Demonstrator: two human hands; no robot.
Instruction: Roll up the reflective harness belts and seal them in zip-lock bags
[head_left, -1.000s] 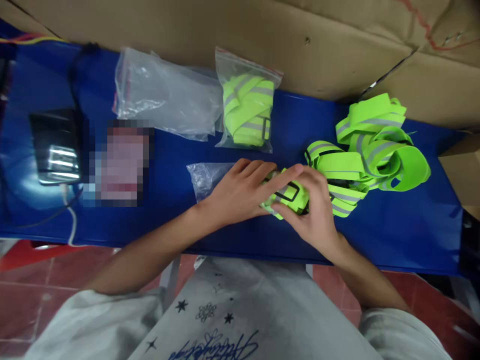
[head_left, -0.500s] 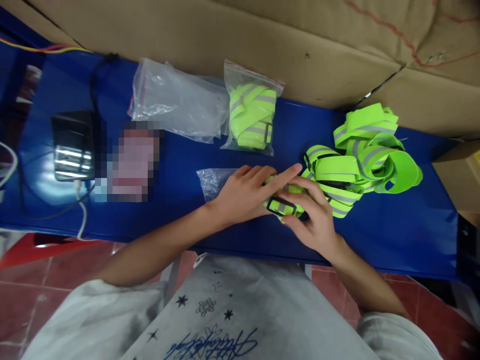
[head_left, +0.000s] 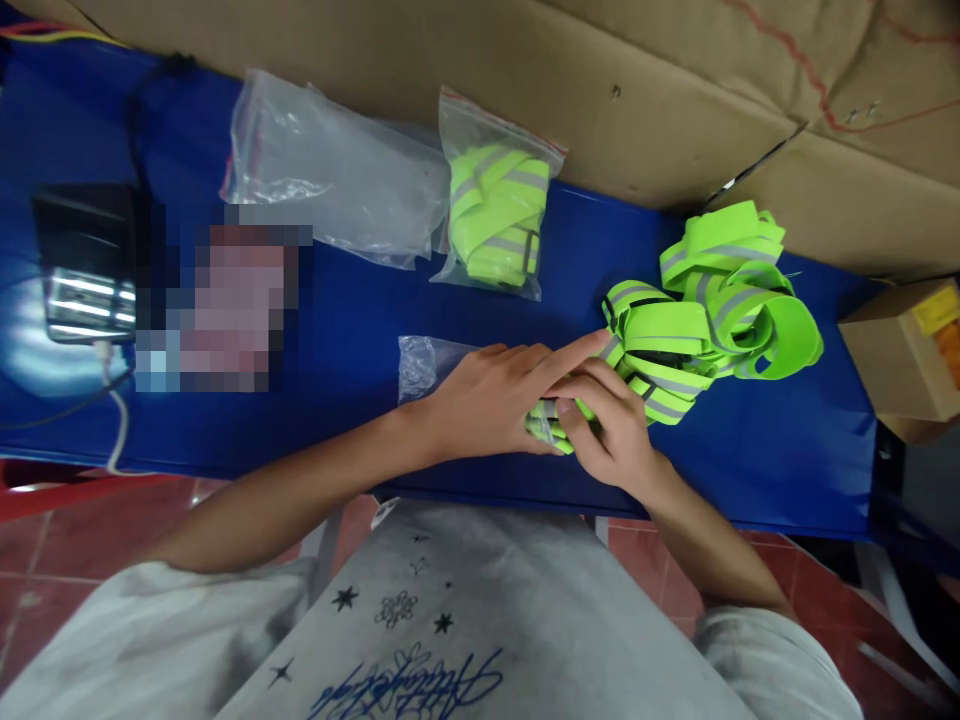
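My left hand lies palm down over a small clear plastic bag, its fingers closed and the index finger stretched toward the right. The bag's crumpled end sticks out to the left from under it. My right hand pinches a folded neon-yellow reflective strap, fingertips touching the left hand. Clear plastic seems to cover the strap's near edge; most of the bundle is hidden under the fingers. Just beyond my right hand lies a heap of similar reflective straps with grey stripes and dark buckles.
A zip bag holding a folded strap lies toward the back, beside a stack of clear plastic bags. A black device with a cable and a pixelated item are left. Cardboard lines the blue table's back; a small box stands right.
The strap's black buckle, visible between my hands before, is now out of sight. My right hand has closed in against the left, and clear plastic shows at the strap's edge. The view has shifted slightly.
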